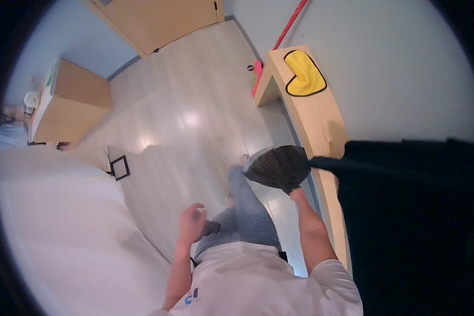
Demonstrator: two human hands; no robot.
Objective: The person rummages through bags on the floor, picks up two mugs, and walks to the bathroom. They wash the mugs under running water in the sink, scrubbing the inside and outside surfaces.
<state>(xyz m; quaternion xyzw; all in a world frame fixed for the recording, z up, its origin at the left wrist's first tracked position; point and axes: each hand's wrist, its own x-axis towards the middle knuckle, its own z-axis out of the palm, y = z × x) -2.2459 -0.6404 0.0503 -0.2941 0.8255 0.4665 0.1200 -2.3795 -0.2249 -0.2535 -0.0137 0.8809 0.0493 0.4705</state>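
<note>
My right hand [296, 194] is at the gathered end of a black plastic bag [279, 167], which puffs out beyond it beside the wooden bench. The bag hides most of the fingers, but the hand appears closed on it. Lower and to the left, in front of my thigh, my left hand [192, 224] is curled around a small dark, bunched thing [211, 227]. That thing looks soft, but its kind cannot be made out.
A long wooden bench [321, 118] runs along the right wall, with a yellow black-edged cloth [306, 76] on it. A red pole [290, 23] leans behind. Dark green fabric [405, 210] fills the right. A white-covered bed [63, 226] lies left, near a wooden cabinet [81, 97].
</note>
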